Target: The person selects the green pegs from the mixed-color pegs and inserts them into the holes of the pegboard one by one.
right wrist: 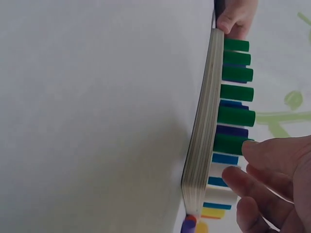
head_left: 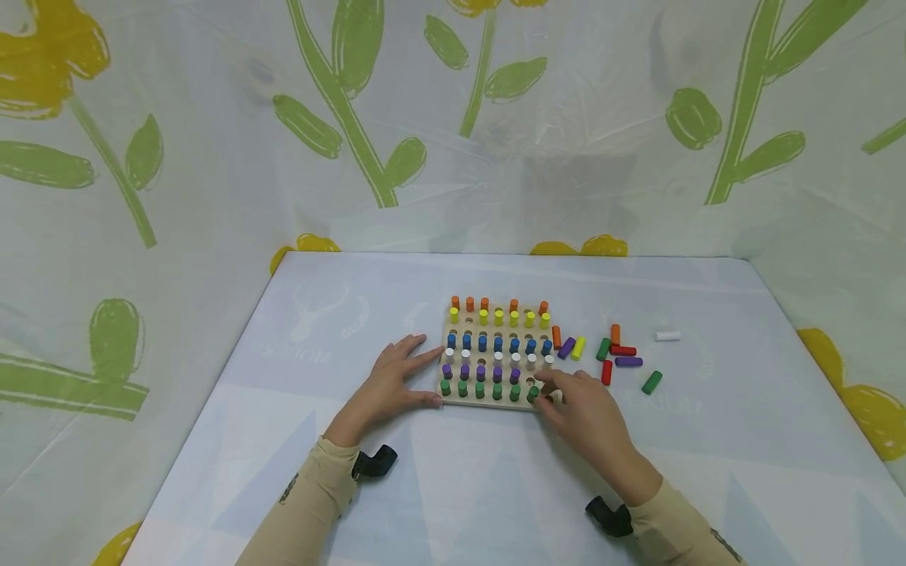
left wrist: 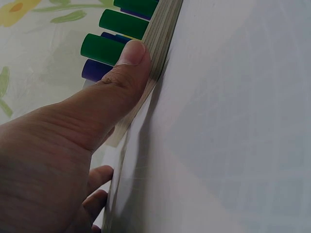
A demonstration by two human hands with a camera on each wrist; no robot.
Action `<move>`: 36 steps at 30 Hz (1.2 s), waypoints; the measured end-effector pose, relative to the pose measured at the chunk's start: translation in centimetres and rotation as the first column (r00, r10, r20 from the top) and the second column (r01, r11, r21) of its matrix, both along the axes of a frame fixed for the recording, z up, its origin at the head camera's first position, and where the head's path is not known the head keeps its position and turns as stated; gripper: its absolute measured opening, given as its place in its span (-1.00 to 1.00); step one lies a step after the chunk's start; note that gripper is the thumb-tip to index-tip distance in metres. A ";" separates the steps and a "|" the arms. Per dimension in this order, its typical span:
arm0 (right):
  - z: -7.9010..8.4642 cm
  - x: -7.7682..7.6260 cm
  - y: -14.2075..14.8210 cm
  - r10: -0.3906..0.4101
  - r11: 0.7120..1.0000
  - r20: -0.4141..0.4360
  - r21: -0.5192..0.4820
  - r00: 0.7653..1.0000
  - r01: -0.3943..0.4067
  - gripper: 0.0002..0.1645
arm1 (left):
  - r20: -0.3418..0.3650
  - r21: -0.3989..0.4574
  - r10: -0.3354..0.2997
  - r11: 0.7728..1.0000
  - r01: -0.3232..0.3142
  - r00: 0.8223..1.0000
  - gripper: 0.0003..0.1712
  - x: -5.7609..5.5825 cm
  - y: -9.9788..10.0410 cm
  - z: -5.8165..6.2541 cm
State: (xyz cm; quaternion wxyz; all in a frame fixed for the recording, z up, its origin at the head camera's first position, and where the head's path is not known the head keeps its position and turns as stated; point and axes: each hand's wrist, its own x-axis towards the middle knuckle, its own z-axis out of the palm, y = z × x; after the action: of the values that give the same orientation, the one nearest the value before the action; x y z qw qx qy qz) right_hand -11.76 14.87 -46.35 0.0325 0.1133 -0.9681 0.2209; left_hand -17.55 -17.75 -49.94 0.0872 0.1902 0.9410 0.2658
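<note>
A wooden pegboard [head_left: 473, 399] lies on the table, filled with rows of orange, yellow, blue, white, purple and green pegs. A few holes show bare. My left hand [head_left: 385, 385] rests at the board's left side with fingers spread; in the left wrist view its thumb [left wrist: 133, 56] presses the near corner beside a green peg. At the near right corner, my right hand [head_left: 587, 409] pinches the last green peg [right wrist: 229, 144], which stands in the board. Its thumb touches that peg's top, and the index fingertip sits just behind it.
Loose pegs lie right of the board: a yellow peg [head_left: 578, 347], a white peg [head_left: 667, 336], a green peg [head_left: 652, 383], a red peg [head_left: 606, 373], a purple peg [head_left: 628, 362] and several more. Patterned curtain [head_left: 580, 173] hangs behind the table [head_left: 495, 487].
</note>
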 end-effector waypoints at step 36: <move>0.2 0.4 6.1 -0.152 0.987 -0.022 0.044 0.988 0.153 -0.50 | 0.008 0.016 0.006 1.000 -0.006 1.000 0.07 0.2 0.0 0.3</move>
State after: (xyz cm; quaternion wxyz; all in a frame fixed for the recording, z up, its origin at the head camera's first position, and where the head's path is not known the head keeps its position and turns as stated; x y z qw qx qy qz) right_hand -11.36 20.96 -46.17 0.0558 0.0419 -0.9784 0.1946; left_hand -17.39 -17.71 -49.69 0.0886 0.1868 0.9392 0.2743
